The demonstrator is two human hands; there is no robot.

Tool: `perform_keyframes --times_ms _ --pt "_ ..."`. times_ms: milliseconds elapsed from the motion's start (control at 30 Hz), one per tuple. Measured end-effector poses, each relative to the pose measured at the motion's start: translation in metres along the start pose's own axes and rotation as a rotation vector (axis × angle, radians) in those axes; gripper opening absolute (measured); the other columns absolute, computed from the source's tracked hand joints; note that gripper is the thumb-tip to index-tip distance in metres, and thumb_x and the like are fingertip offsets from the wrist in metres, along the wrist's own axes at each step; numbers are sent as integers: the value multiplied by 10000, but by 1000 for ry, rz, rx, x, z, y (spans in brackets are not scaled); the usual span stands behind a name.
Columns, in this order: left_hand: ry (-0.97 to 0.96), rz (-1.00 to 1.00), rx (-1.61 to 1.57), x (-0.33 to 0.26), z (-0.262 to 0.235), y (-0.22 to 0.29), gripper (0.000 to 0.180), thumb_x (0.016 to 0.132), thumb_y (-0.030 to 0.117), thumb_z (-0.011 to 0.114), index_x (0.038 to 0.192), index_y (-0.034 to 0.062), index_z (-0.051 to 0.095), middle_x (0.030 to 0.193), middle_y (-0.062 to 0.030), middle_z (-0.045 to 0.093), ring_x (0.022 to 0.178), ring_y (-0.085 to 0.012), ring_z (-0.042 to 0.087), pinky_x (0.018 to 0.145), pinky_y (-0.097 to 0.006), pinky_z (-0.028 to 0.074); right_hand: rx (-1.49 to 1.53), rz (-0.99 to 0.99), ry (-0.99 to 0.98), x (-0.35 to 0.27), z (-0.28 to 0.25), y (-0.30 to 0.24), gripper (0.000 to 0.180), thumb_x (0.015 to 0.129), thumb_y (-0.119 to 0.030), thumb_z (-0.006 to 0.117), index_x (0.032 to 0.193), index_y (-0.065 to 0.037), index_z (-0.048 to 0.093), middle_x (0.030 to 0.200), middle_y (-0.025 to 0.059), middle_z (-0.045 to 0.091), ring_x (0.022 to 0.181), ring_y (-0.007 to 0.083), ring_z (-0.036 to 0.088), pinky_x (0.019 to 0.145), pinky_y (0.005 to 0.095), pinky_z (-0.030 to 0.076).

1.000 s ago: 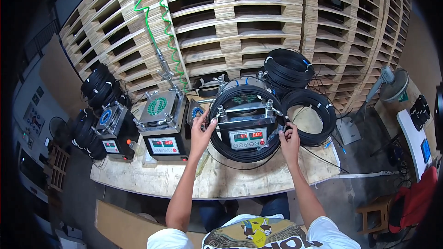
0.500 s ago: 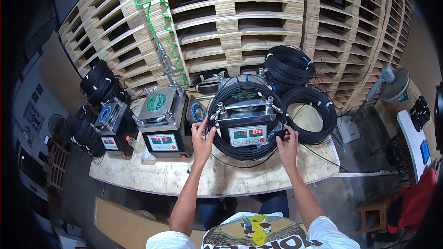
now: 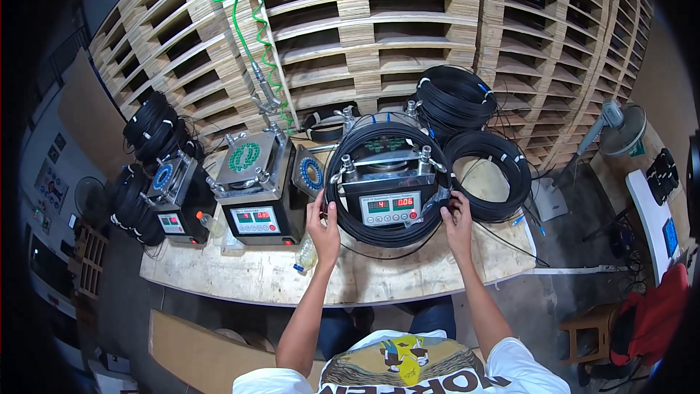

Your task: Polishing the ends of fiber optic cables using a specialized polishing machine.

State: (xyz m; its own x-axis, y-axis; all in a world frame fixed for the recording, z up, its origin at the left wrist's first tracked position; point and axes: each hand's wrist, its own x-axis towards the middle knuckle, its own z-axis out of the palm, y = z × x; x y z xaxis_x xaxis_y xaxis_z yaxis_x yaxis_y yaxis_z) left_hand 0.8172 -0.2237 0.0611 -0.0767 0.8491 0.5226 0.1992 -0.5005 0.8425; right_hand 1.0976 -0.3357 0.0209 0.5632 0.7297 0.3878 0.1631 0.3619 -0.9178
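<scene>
A large coil of black cable (image 3: pixel 383 237) stands tilted up in front of a metal-framed machine (image 3: pixel 379 181), whose lit display panel (image 3: pixel 391 208) shows through the ring. My left hand (image 3: pixel 325 235) grips the coil's lower left side, thumb toward me and fingers partly hidden behind it. On the opposite side, my right hand (image 3: pixel 457 222) closes on the coil near a clear plastic wrap (image 3: pixel 442 195). Close to my left wrist is a clear bottle with a blue cap (image 3: pixel 307 253).
Two similar machines (image 3: pixel 251 190) (image 3: pixel 175 201) stand at left, beside an orange-capped bottle (image 3: pixel 213 223). More black cable coils (image 3: pixel 503 211) (image 3: pixel 149 131) lie at right and far left. Green coiled air hoses (image 3: pixel 237 25) hang before stacked wooden pallets (image 3: pixel 419 25). A fan (image 3: pixel 620 131) stands right.
My left hand has shifted lower along the coil, and the blue-capped bottle shows more beside it. My right hand and the coil stay nearly in place. The machine displays have changed.
</scene>
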Motion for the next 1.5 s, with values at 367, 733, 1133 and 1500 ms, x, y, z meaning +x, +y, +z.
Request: perform_keyframes --times_ms 367,733,1133,1500 --pt "-105 19 -25 31 -19 6 377 982 80 602 1357 44 594 942 -23 558 781 -97 510 710 -249 455 -24 72 -87 2 -9 -14 539 904 6 649 1396 -78 444 1115 62 543 960 132 569 827 271 491" --pt "-128 33 -24 54 -21 25 302 976 83 625 1273 49 668 889 7 594 746 -54 494 646 -224 433 -38 69 -117 6 -15 -7 546 881 0 671 1372 -88 450 1093 58 551 933 129 567 801 285 491" --pt "-128 23 -102 50 -11 25 265 1013 188 607 1186 13 705 1114 -27 617 953 -66 545 788 -215 435 -181 62 42 -6 -3 -14 381 882 1 693 1221 -55 529 817 2 516 690 60 501 575 210 407" --pt "-297 -416 -635 61 -39 28 458 995 82 611 1433 13 495 1028 -14 663 861 -77 613 758 -232 512 177 364 -132 -20 20 -33 349 991 -120 616 1248 -44 394 709 89 614 520 138 600 431 239 444"
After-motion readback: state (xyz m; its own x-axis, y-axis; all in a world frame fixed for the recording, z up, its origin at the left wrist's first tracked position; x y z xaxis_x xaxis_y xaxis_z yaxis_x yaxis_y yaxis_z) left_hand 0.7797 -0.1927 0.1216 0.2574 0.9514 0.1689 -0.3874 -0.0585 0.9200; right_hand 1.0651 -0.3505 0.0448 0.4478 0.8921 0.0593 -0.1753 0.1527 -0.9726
